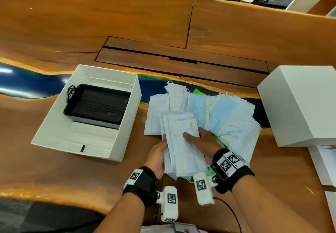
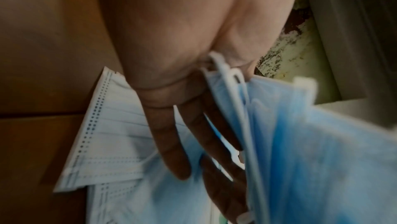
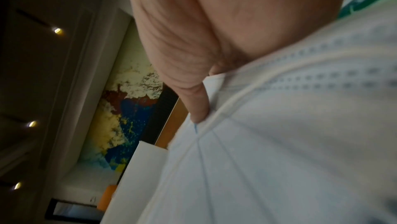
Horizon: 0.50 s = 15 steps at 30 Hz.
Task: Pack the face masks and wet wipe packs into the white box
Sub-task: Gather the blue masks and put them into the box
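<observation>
Head view: both hands are gripping one stack of face masks (image 1: 183, 145), left hand (image 1: 157, 157) under, right hand (image 1: 201, 141) pinching on top. White box (image 1: 116, 138) is holding only a black mask pack (image 1: 99, 106). Loose masks (image 1: 231, 116) and, probably, green wipe packs (image 1: 199, 92) are still lying on the wooden desk (image 1: 54, 32).

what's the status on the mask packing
Left hand and right hand grip pale blue mask stack. Open white box holds black masks. Path clear.
</observation>
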Tool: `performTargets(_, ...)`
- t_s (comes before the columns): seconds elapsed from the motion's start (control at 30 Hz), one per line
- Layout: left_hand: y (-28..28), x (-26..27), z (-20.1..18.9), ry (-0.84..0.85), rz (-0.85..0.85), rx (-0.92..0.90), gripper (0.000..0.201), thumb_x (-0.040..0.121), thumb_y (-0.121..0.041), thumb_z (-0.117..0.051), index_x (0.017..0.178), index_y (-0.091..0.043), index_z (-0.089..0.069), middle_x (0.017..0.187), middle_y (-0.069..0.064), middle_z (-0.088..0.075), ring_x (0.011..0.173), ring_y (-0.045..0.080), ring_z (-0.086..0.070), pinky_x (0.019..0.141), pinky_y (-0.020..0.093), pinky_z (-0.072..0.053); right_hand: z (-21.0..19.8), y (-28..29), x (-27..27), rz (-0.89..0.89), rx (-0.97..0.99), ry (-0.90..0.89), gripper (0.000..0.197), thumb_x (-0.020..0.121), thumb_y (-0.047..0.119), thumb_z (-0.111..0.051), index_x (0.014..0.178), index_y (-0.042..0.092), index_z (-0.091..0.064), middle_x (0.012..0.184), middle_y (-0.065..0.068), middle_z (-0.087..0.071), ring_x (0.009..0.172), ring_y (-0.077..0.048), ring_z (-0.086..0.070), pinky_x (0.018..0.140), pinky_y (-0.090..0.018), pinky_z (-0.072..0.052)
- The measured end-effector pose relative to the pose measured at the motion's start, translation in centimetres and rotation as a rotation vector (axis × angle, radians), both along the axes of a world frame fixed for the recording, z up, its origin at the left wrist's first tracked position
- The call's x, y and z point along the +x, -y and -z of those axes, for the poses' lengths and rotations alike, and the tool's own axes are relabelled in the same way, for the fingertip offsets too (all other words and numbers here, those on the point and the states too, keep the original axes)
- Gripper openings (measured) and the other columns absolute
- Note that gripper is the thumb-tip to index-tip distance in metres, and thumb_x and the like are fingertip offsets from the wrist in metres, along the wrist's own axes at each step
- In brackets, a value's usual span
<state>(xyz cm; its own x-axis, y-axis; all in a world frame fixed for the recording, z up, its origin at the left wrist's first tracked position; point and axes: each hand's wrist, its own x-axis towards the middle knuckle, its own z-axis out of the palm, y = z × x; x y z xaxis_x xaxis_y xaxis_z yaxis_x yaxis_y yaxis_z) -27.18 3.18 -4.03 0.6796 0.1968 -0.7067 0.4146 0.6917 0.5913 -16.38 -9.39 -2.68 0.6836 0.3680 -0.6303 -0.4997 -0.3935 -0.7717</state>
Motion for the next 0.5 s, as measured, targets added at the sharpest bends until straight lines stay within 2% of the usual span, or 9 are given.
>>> performTargets(0.07, -0.4, 0.0, 0.2, -0.061, 0.03, 0.042, 0.055, 0.095, -0.061, -0.04, 0.12, -0.019, -0.066, 0.116, 0.011, -0.072, 0.109, 0.028, -0.067, 0.1, 0.045, -0.05, 0.1, 0.0, 0.0, 0.023, 0.04, -0.062, 0.045, 0.082, 0.018, -0.077, 0.123, 0.01, -0.061, 0.119, -0.008, -0.069, 0.107, -0.026, -0.066, 0.097, -0.048, -0.052)
performTargets(0.1, -0.6, 0.1, 0.4, -0.062, 0.044, 0.051, 0.058, 0.092, -0.066, -0.039, 0.119, -0.022, -0.065, 0.115, 0.009, -0.072, 0.108, 0.027, -0.068, 0.099, 0.046, -0.051, -0.1, 0.0, 0.1, 0.029, 0.06, -0.075, 0.044, 0.084, 0.01, -0.074, 0.125, 0.009, -0.058, 0.121, -0.009, -0.067, 0.107, -0.026, -0.066, 0.096, -0.047, -0.052)
performTargets(0.13, -0.7, 0.3, 0.6, -0.047, 0.041, 0.051, 0.056, 0.091, -0.065, -0.044, 0.12, -0.022, -0.065, 0.114, 0.009, -0.073, 0.107, 0.028, -0.069, 0.098, 0.047, -0.051, -0.1, -0.1, 0.0, 0.021, 0.068, -0.062, 0.046, 0.084, 0.008, -0.074, 0.125, 0.009, -0.054, 0.122, -0.009, -0.066, 0.106, -0.025, -0.065, 0.093, -0.044, -0.054)
performTargets(0.17, -0.8, 0.5, 0.6, -0.018, 0.019, 0.042, 0.051, 0.091, -0.057, -0.053, 0.123, -0.019, -0.064, 0.114, 0.011, -0.073, 0.106, 0.03, -0.069, 0.098, 0.049, -0.051, -0.4, -0.3, -0.1, -0.003, 0.057, -0.035, 0.049, 0.083, 0.009, -0.075, 0.126, 0.011, -0.05, 0.121, -0.008, -0.064, 0.105, -0.023, -0.065, 0.091, -0.042, -0.055)
performTargets(0.23, -0.8, 1.1, 0.5, 0.015, -0.052, 0.022, 0.046, 0.089, -0.031, -0.068, 0.128, -0.009, -0.061, 0.111, 0.014, -0.073, 0.102, 0.033, -0.07, 0.094, 0.051, -0.053, -1.0, -0.9, -0.4, -0.074, 0.044, 0.006, 0.058, 0.081, 0.016, -0.078, 0.128, 0.017, -0.044, 0.12, -0.004, -0.061, 0.105, -0.02, -0.065, 0.091, -0.041, -0.055)
performTargets(0.3, -0.8, 2.0, 0.2, 0.01, -0.14, 0.0, 0.043, 0.087, -0.014, -0.071, 0.127, -0.001, -0.061, 0.1, 0.015, -0.074, 0.091, 0.033, -0.071, 0.086, 0.048, -0.057, -1.1, -1.0, -0.4, -0.107, 0.071, -0.011, 0.064, 0.078, 0.022, -0.081, 0.13, 0.02, -0.043, 0.121, -0.002, -0.061, 0.109, -0.02, -0.064, 0.095, -0.043, -0.054)
performTargets(0.33, -0.9, 2.5, 0.1, 0.017, -0.19, -0.033, 0.042, 0.086, -0.01, -0.071, 0.126, -0.002, -0.062, 0.1, 0.017, -0.073, 0.091, 0.035, -0.07, 0.085, 0.049, -0.056, -1.2, -0.9, -0.1, -0.072, 0.088, -0.029, 0.064, 0.077, 0.024, -0.082, 0.129, 0.019, -0.045, 0.121, -0.004, -0.062, 0.109, -0.022, -0.065, 0.095, -0.044, -0.054)
performTargets(0.4, -1.4, 3.1, -0.1, 0.054, -0.263, -0.103, 0.039, 0.086, -0.007, -0.069, 0.125, -0.007, -0.063, 0.111, 0.021, -0.071, 0.103, 0.041, -0.067, 0.092, 0.058, -0.052, -1.4, 0.0, 0.8, 0.026, 0.105, -0.067, 0.059, 0.076, 0.024, -0.082, 0.126, 0.014, -0.052, 0.121, -0.012, -0.066, 0.105, -0.029, -0.067, 0.093, -0.048, -0.054)
performTargets(0.5, -1.4, 4.1, -0.6, 0.066, -0.202, -0.067, 0.039, 0.085, -0.004, -0.069, 0.124, -0.003, -0.063, 0.115, 0.022, -0.07, 0.107, 0.04, -0.066, 0.096, 0.056, -0.051, -1.5, 0.7, 1.7, 0.001, 0.103, -0.08, 0.049, 0.077, 0.029, -0.081, 0.118, 0.01, -0.064, 0.115, -0.013, -0.071, 0.103, -0.031, -0.069, 0.095, -0.052, -0.053)
